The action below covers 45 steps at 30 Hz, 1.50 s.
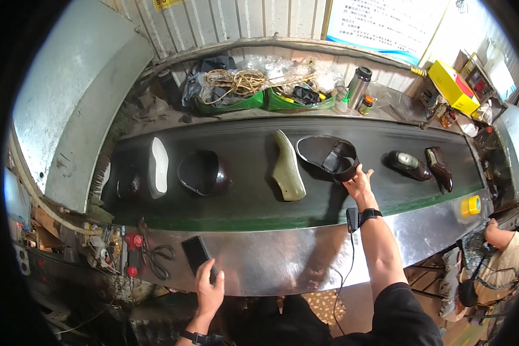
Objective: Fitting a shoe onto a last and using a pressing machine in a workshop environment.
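Observation:
My left hand [209, 293] is closed around a black phone [196, 252] above the metal ledge. At the belt's middle, my right hand [360, 185] grips the near right end of a dark, glossy shoe upper [343, 171], whose opening faces up. Just left of that upper lies a pale green shoe last [288, 170] on the dark conveyor belt [248, 202]. Another dark upper [220, 173] rests farther left, beside a white sole-shaped piece [158, 167]. To the right are two dark brown shoes, one [409, 164] with something pale inside and another [440, 167] next to it.
Scissors [158, 254] and a red-handled tool [134, 248] lie at the near left. A yellow-capped container [470, 206] sits on the metal ledge [259, 254]. Behind the belt stand green bins [230, 105], a steel flask [360, 85] and a yellow box [452, 86]. Another person [504, 259] is at right.

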Motion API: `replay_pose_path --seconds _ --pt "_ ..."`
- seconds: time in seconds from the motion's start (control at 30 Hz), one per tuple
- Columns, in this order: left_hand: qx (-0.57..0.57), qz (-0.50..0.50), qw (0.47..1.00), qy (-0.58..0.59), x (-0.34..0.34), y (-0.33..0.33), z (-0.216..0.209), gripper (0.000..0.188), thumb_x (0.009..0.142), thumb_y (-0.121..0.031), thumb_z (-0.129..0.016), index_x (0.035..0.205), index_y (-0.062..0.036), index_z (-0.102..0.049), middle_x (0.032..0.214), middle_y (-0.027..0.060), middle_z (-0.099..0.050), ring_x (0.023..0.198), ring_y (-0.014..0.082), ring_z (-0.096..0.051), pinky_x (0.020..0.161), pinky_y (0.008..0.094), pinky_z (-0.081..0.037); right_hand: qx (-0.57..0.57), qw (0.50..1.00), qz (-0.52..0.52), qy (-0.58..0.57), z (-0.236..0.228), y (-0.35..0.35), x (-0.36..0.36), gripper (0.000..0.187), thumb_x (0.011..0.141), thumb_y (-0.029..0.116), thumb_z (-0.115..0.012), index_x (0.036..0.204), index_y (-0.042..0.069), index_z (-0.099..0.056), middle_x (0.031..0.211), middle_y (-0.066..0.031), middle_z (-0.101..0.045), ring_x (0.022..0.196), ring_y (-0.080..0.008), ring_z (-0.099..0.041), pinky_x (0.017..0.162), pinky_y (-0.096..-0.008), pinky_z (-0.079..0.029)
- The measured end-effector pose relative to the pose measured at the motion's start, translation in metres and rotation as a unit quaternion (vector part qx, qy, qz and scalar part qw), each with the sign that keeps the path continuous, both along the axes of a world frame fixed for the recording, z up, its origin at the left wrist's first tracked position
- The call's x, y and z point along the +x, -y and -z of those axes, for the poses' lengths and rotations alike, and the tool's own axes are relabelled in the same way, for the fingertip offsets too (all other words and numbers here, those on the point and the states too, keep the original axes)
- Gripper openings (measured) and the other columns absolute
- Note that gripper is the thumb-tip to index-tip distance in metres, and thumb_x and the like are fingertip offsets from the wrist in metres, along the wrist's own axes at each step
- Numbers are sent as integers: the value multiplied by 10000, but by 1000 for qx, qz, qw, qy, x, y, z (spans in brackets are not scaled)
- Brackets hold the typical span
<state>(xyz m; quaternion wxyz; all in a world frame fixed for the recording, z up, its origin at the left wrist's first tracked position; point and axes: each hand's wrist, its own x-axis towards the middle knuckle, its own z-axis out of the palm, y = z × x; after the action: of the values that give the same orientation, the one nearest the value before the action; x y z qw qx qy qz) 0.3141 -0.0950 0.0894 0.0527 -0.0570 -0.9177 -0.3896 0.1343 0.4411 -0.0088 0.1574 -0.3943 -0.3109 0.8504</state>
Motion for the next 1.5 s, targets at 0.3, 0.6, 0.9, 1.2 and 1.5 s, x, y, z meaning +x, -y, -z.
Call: replay_pose_path --seconds 0.3,0.6,0.9,1.2,1.5 --pt "184 136 960 159 -97 -140 49 481 878 -149 -737 1316 -11 -592 1239 188 -665 1175 308 -631 1007 397 -494 -103 985 -127 -46 -97 62 176 462 971 561 -580 1186 155 -627 1162 -79 -628 1036 -228 -557 838 -560 -513" --pt "-69 -123 954 264 -198 -340 55 1186 728 -302 -832 1590 -273 -17 1511 260 -282 1371 405 -341 1124 541 -339 -199 973 -41 -110 -120 148 344 472 987 183 -642 1426 186 -472 1428 -142 -513 1344 -397 -468 1071 -704 -403" --pt "-89 164 980 -71 -129 -220 13 704 659 -28 -722 1346 -141 -627 1466 229 -422 1326 420 -416 1114 511 -350 -203 974 22 -99 -100 121 391 383 1020 418 -555 1146 67 -644 1060 -121 -711 970 -293 -694 851 -481 -584" --pt "-126 446 827 -319 53 -193 -15 242 787 -208 -694 1018 -263 -739 1270 82 -543 1210 270 -484 1018 438 -366 -145 981 -51 -114 -113 96 380 383 982 420 -622 1232 130 -635 1055 -39 -694 958 -226 -659 840 -398 -536" --pt "377 132 874 278 29 -238 -87 829 844 -188 -820 1459 75 -331 1065 184 -665 967 197 -659 834 341 -559 113 982 -72 -135 -186 125 352 459 1014 322 -610 1328 -8 -553 1196 -70 -658 1081 -181 -640 899 -362 -530"
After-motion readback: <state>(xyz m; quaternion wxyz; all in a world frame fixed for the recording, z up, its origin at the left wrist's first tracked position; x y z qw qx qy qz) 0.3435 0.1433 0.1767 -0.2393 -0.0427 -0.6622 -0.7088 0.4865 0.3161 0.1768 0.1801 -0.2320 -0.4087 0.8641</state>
